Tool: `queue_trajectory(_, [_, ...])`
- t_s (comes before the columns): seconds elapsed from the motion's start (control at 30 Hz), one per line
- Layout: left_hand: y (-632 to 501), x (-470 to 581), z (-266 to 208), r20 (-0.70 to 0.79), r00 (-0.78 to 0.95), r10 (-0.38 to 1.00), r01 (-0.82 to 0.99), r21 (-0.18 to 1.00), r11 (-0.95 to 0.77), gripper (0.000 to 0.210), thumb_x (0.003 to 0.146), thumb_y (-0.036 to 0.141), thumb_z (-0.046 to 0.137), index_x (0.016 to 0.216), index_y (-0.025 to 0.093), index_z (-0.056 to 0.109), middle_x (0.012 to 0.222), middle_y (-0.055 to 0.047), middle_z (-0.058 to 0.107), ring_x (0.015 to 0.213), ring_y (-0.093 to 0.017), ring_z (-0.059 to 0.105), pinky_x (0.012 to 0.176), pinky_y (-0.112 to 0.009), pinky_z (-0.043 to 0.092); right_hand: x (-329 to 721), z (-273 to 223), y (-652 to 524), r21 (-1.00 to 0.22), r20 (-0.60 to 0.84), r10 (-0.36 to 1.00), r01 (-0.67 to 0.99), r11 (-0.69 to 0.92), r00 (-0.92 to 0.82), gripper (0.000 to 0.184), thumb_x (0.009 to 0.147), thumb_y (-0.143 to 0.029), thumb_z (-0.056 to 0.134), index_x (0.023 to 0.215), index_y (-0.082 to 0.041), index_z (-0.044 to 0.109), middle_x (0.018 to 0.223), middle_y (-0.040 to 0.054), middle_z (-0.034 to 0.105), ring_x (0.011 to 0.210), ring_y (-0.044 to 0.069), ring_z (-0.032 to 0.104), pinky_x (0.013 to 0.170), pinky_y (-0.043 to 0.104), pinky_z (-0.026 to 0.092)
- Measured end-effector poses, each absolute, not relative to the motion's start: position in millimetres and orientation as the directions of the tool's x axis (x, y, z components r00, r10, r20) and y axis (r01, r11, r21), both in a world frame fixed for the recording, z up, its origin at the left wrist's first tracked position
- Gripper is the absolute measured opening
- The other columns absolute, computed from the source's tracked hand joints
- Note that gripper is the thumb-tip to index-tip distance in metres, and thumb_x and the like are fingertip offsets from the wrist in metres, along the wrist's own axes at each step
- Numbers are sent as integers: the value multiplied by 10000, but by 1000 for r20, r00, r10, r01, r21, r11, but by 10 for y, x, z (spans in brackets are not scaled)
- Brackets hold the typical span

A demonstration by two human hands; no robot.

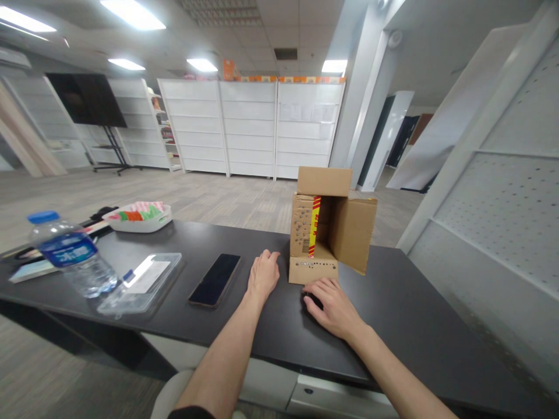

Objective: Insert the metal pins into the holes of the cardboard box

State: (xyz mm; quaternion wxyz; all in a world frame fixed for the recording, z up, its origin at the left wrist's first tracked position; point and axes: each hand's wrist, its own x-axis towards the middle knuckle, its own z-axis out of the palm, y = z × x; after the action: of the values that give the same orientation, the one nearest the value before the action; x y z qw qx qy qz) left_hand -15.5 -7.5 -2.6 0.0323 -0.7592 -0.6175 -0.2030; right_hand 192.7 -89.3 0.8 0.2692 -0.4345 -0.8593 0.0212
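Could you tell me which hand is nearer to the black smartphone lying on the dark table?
Left. The left hand rests flat just right of the black smartphone, a small gap between them. The right hand lies farther right, in front of the open cardboard box.

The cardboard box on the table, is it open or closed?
Open: the cardboard box lies on its side, its flaps spread and its inside showing.

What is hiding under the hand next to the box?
Something small and dark peeks out from under the right hand, on the black table just in front of the cardboard box. The hand covers most of it, so I cannot tell what it is.
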Motion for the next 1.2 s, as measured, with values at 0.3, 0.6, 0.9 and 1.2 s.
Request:
queue_trajectory(0.3, [-71,-155,-36,353,159,922,949,203,-242,383,941,133,392,1251,228,596,1075,-75,593,978,-185,622,903,-311,453,1986,-22,-841,-288,480,752,729,621,-451,253,1032,-266,398,1038,-215,645,967,74,702,928,226,617,852,389,450])
queue_trajectory(0.6, [-82,-151,-7,339,157,928,949,208,-236,391,938,123,393,1258,223,596,1073,-76,599,982,-184,624,900,-308,452,2030,-38,-733,-529,582,782,628,571,-221,283,1026,-374,418,1009,-220,654,976,76,716,928,237,656,857,388,494])
queue_trajectory(0.9, [-86,-149,6,323,148,935,951,211,-224,393,937,124,384,1246,223,607,1076,-78,599,982,-185,624,907,-312,454,2080,-43,-558,-791,508,857,441,424,88,400,955,-552,500,998,-202,688,967,90,728,913,256,673,884,417,532])
queue_trajectory(1.2, [-72,-161,-25,346,155,925,950,206,-236,392,932,120,393,1242,223,609,1059,-72,596,973,-187,620,905,-312,453,2028,-26,-429,-869,454,870,309,386,190,445,896,-611,555,976,-191,677,962,100,731,911,261,694,896,426,543])
